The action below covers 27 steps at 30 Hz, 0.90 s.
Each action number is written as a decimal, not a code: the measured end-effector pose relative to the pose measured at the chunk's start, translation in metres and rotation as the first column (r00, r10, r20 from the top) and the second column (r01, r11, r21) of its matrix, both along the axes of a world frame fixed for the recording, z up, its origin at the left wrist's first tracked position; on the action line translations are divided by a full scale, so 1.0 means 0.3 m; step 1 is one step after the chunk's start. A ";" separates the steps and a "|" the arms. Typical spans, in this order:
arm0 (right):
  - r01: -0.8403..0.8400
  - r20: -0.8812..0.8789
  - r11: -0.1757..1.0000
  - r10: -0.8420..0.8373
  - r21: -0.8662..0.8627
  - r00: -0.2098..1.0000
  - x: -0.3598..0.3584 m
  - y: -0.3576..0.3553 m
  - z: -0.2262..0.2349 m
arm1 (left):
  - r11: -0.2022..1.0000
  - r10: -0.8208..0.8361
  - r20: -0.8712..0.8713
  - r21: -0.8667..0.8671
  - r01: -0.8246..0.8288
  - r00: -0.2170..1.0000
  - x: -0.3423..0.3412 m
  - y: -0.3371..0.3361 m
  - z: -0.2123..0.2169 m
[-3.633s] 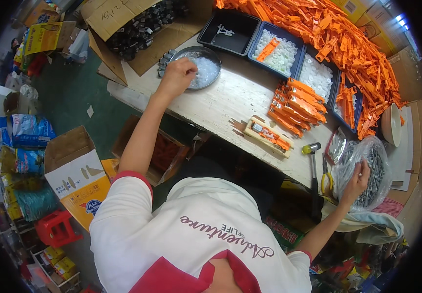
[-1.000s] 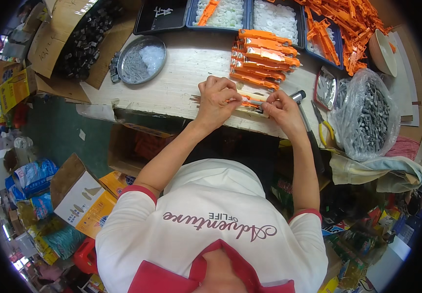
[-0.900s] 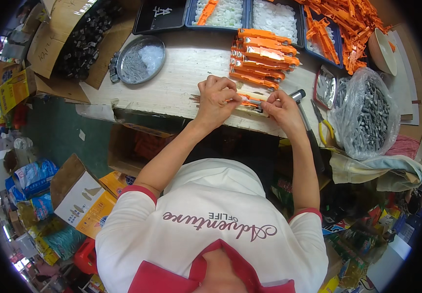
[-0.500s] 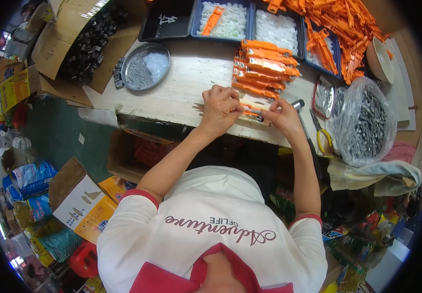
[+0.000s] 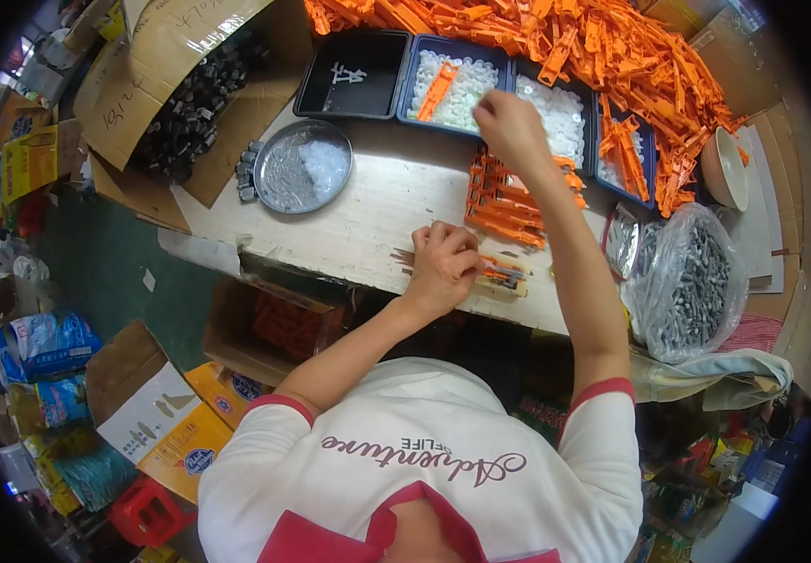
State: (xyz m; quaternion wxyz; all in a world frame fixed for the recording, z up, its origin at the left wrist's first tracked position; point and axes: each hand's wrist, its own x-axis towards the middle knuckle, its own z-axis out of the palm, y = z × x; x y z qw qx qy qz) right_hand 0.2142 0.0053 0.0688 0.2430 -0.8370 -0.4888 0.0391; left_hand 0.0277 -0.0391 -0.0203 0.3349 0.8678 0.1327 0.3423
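Note:
My left hand rests at the bench's front edge, its fingers curled down on the end of an orange plastic piece. A slim grey part lies along that piece. My right hand reaches over the blue tray of small white plastic parts, at its near right corner. Its fingertips are pinched together, and whatever they hold is hidden. Beneath my right forearm is a stack of orange plastic pieces, partly covered by the arm. A single orange piece lies on the white parts.
A round metal dish with small clear and grey bits stands left, beside a cardboard box of black parts. A black tray adjoins the blue ones. Loose orange pieces heap up behind. A plastic bag of grey parts sits right.
My right hand has left the orange piece at the bench edge and moved up and forward to the tray of white parts. My left hand stays on the piece. The view has shifted slightly.

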 end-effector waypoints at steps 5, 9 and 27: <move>0.157 -0.011 0.968 -0.162 -0.198 0.987 -0.007 0.286 -0.048 | 1.000 -0.004 0.004 0.005 0.004 1.000 -0.006 -0.007 0.002; 0.227 -0.031 0.963 -0.233 -0.143 0.972 -0.017 0.305 -0.059 | 1.000 0.006 0.011 0.001 -0.006 1.000 -0.006 -0.014 -0.005; -0.105 0.031 0.992 0.103 0.075 0.994 -0.229 -0.546 -0.108 | 0.944 -0.027 0.068 -0.328 0.048 0.997 -0.109 0.031 0.007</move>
